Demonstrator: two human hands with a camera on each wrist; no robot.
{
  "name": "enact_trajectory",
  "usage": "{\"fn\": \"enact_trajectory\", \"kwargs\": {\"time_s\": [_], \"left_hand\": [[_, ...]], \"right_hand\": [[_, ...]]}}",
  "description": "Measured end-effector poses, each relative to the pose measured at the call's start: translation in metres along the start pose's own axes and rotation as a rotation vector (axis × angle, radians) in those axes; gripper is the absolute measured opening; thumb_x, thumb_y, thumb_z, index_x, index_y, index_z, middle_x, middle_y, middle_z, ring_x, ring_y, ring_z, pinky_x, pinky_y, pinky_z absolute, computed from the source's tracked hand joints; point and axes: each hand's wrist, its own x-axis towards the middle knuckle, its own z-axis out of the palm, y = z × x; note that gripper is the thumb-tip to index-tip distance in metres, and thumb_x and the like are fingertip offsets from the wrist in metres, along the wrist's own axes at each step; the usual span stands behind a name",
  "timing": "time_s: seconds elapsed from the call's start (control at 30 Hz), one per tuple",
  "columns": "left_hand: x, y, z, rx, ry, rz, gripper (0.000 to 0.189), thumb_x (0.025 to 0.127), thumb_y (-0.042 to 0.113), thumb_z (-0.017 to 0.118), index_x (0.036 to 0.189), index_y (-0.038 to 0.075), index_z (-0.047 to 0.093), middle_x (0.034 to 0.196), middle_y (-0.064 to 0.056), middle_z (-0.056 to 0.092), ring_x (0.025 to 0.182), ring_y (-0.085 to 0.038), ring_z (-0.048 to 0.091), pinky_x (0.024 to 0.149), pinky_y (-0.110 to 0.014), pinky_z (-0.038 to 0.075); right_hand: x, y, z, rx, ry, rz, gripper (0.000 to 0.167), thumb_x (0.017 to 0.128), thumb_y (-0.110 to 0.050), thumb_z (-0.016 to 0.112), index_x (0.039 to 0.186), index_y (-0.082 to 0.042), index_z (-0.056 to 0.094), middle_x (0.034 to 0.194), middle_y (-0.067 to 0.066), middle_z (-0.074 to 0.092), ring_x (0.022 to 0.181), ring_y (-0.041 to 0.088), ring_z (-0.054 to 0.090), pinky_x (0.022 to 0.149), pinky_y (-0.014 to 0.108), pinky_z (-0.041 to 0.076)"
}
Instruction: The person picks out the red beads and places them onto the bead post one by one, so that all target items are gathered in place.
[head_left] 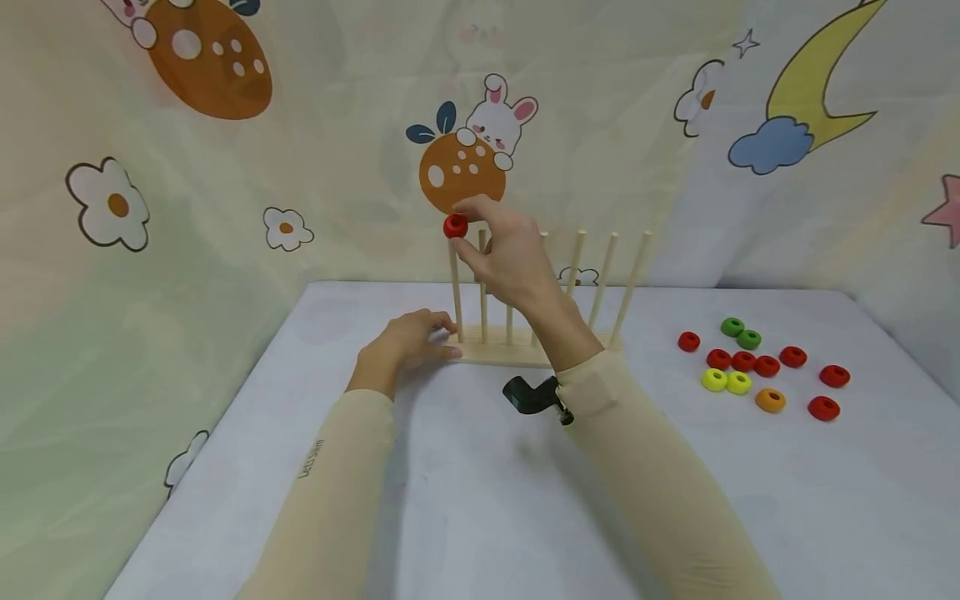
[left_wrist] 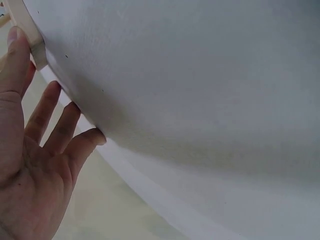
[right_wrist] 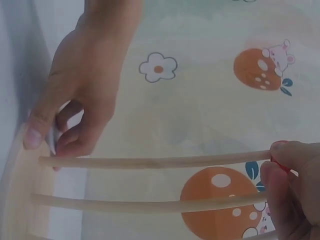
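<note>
One red bead (head_left: 455,226) atop leftmost peg (head_left: 457,293)

Red bead (head_left: 454,228) at tip of leftmost peg (head_left: 457,287)

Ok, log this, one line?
right hand: pinches round red bead at tip of pale wooden peg | left hand: holds pale flat wooden base

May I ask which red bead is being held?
The red bead the right hand pinches at the top of the leftmost peg; the other red beads lie on the table.
</note>
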Motion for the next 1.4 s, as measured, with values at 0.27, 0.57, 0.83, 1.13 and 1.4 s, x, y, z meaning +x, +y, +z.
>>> {"fn": "enact_trajectory", "kwargs": {"time_s": [0.27,0.57,0.83,1.13,1.4], "left_hand": [[0.001,0.001,0.001,-0.02,-0.005,-0.022,0.055,0.089,0.05,0.077,0.137,0.032,0.059,0.147,-0.004,0.053,0.141,-0.033,0.044,0.113,-0.065,0.038],[0.004,0.004,-0.001,0.031,0.006,0.044,0.054,0.09,0.049,0.076,0.137,0.028,0.059,0.141,-0.006,0.056,0.135,-0.033,0.049,0.114,-0.059,0.04],[0.005,0.002,0.001,0.048,-0.002,0.043,0.053,0.09,0.047,0.077,0.136,0.026,0.059,0.134,-0.008,0.058,0.131,-0.033,0.052,0.112,-0.057,0.042],[0.002,0.001,0.003,0.019,-0.002,0.043,0.049,0.09,0.046,0.077,0.133,0.029,0.061,0.138,-0.008,0.058,0.134,-0.033,0.05,0.113,-0.057,0.041],[-0.002,0.003,-0.001,0.038,0.006,0.051,0.049,0.091,0.047,0.076,0.134,0.029,0.06,0.129,-0.007,0.058,0.128,-0.031,0.053,0.111,-0.054,0.043]], "right_hand": [[0.008,-0.007,0.003,-0.057,-0.063,0.056,0.03,0.099,-0.018,0.069,0.127,-0.008,0.066,0.125,0.006,0.071,0.063,0.017,0.062,0.065,0.026,0.052],[0.004,-0.018,-0.003,-0.05,-0.051,0.024,0.041,0.099,-0.019,0.069,0.138,-0.008,0.06,0.135,0.01,0.064,0.06,0.016,0.062,0.068,0.023,0.055],[-0.009,-0.019,-0.013,-0.053,-0.059,-0.03,0.037,0.098,-0.017,0.071,0.132,-0.008,0.062,0.125,0.008,0.065,0.065,0.017,0.061,0.07,0.026,0.055],[-0.03,0.0,-0.026,-0.022,-0.112,-0.142,0.034,0.094,-0.011,0.075,0.126,-0.006,0.066,0.118,0.009,0.067,0.067,0.016,0.064,0.072,0.03,0.057],[-0.042,0.012,-0.043,-0.018,-0.17,-0.225,0.03,0.093,-0.009,0.076,0.122,-0.007,0.066,0.105,0.008,0.067,0.069,0.015,0.065,0.067,0.031,0.059]]}}
